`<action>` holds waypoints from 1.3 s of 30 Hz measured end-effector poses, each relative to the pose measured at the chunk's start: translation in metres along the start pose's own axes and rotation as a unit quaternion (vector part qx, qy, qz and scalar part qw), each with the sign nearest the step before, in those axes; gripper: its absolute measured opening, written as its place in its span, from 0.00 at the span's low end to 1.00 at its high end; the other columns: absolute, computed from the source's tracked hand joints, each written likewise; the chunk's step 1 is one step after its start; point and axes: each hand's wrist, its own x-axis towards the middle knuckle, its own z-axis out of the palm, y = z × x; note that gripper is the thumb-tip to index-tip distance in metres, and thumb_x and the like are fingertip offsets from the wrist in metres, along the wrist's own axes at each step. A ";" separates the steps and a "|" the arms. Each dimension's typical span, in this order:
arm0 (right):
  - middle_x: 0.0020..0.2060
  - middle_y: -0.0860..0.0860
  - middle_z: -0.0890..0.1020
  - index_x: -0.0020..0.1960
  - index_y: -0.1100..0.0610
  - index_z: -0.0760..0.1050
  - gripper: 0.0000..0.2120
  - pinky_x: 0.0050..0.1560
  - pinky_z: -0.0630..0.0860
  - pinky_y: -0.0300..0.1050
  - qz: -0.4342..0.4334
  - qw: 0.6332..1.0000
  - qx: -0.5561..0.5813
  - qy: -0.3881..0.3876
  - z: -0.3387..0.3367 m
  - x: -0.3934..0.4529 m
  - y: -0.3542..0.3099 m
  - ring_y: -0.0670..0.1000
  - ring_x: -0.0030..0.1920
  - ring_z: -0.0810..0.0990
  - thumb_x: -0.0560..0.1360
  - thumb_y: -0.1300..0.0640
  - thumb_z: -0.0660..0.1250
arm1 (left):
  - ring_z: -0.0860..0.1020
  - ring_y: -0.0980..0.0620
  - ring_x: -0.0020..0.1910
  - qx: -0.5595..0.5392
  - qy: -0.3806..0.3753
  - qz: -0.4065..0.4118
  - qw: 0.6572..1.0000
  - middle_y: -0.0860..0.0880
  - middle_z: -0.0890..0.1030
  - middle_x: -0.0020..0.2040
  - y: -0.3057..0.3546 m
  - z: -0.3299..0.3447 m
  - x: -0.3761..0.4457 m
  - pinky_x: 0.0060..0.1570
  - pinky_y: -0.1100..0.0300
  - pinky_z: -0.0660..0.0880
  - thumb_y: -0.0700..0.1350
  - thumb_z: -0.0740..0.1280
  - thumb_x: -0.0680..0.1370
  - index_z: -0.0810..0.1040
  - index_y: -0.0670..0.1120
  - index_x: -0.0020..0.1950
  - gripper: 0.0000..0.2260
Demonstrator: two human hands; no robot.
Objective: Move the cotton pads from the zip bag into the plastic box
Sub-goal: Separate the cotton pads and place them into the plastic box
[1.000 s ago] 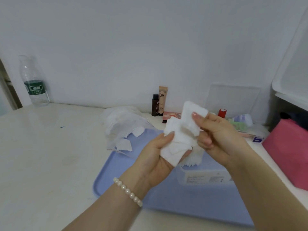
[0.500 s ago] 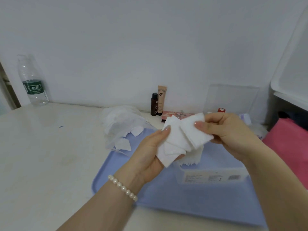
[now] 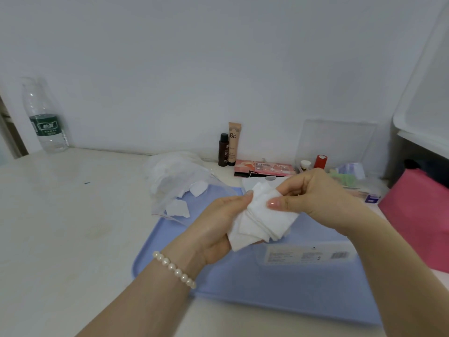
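Both my hands hold one fanned stack of white square cotton pads above the blue tray. My left hand cups the stack from below and the left. My right hand pinches its upper right edge between thumb and fingers. The clear plastic box with a printed label sits on the tray right under the stack, mostly hidden by my hands. The clear zip bag lies to the left, half on the tray's far left corner, with a few pads still inside.
The blue tray lies on a white table. A water bottle stands far left by the wall. A small dark bottle, a BB tube, a pink palette and small items line the back. A pink bag sits right.
My right hand has lowered and turned the pads it held, pressing them down onto the stack in my left hand. Both hands have dropped a little toward the box.
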 end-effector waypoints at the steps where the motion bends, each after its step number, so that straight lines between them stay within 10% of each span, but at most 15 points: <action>1: 0.36 0.53 0.85 0.36 0.54 0.84 0.04 0.45 0.78 0.41 0.001 1.000 -0.007 -0.001 0.001 0.000 0.001 0.47 0.38 0.82 0.65 0.62 0.76 | 0.81 0.48 0.44 0.000 0.002 -0.001 1.000 0.43 0.82 0.49 0.000 0.000 0.000 0.39 0.55 0.79 0.47 0.57 0.81 0.78 0.41 0.55 0.13; 22: 0.32 0.41 0.71 0.34 0.49 0.73 0.14 0.33 0.66 0.26 -0.071 0.981 -0.167 0.070 0.012 0.002 0.000 0.34 0.31 0.70 0.62 0.57 0.79 | 0.78 0.41 0.55 0.013 0.058 0.042 0.997 0.35 0.78 0.59 0.001 -0.002 0.002 0.59 0.47 0.72 0.44 0.58 0.81 0.76 0.35 0.60 0.15; 31: 0.28 0.49 0.82 0.39 0.59 0.73 0.10 0.27 0.75 0.34 -0.037 0.945 0.291 0.145 -0.024 0.000 -0.003 0.45 0.29 0.81 0.58 0.61 0.69 | 0.82 0.50 0.41 -0.037 0.087 0.046 0.994 0.45 0.84 0.43 0.002 -0.002 0.003 0.46 0.57 0.78 0.44 0.59 0.80 0.80 0.41 0.49 0.11; 39: 0.38 0.54 0.85 0.44 0.62 0.80 0.12 0.40 0.81 0.44 0.030 0.950 0.304 0.067 -0.016 0.005 0.005 0.50 0.38 0.83 0.61 0.60 0.68 | 0.80 0.44 0.50 -0.040 0.028 0.050 0.998 0.38 0.82 0.53 0.003 -0.001 0.000 0.53 0.54 0.77 0.41 0.67 0.73 0.77 0.34 0.57 0.15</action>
